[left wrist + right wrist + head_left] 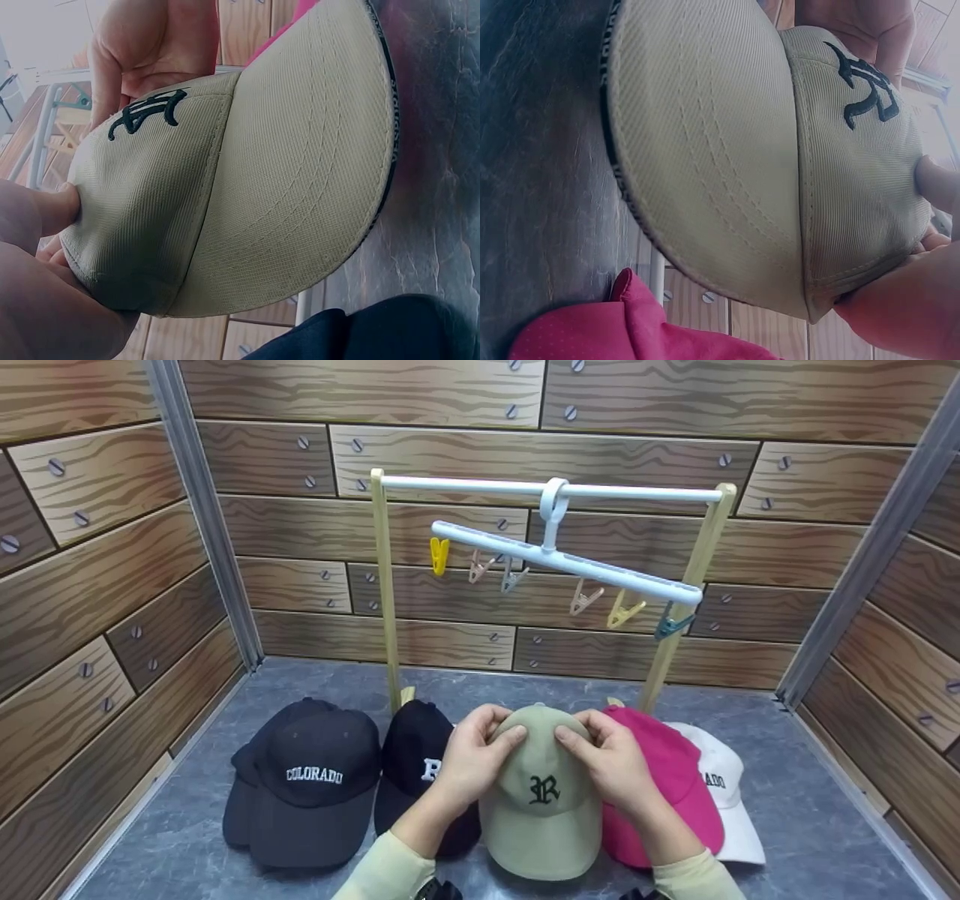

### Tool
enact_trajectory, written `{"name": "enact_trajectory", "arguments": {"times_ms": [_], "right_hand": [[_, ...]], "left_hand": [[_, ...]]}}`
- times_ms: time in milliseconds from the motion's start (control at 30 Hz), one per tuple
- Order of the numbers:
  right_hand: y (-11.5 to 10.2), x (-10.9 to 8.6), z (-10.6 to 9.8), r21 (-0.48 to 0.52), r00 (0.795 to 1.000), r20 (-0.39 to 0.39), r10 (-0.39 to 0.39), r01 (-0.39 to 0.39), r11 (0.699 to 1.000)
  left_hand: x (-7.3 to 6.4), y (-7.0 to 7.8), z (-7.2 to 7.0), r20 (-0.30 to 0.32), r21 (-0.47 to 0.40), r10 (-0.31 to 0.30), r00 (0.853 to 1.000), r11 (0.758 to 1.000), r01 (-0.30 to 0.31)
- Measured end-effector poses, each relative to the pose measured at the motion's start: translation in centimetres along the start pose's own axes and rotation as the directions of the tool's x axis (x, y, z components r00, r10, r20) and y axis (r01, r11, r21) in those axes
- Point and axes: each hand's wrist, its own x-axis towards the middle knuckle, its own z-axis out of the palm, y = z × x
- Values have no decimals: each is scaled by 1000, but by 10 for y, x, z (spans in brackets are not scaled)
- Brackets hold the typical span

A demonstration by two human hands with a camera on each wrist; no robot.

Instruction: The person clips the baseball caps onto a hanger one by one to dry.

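Observation:
Between both hands is a sage-green baseball cap with a dark letter R on its front, its brim toward me. My left hand pinches the crown's left side, thumb on the front and fingers behind. On the other side, my right hand pinches the crown the same way. In the left wrist view the cap tilts, its brim edge near the grey tabletop. The right wrist view shows the brim of the cap and the thumb pressing the crown. Fingertips behind the fabric are hidden.
Black caps and a black R cap lie left; a magenta cap and white cap lie right. Behind stands a rack with a white rail, where a tilted pale-blue hanger carries several clothespins, including a yellow clothespin.

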Motion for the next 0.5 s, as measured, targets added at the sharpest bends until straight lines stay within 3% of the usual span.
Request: {"name": "enact_trajectory", "arguments": {"times_ms": [500], "right_hand": [[-3, 3, 0, 7, 1000, 1, -15, 15, 1000]], "left_hand": [[3, 4, -2, -7, 49, 47, 999, 998, -47]]}}
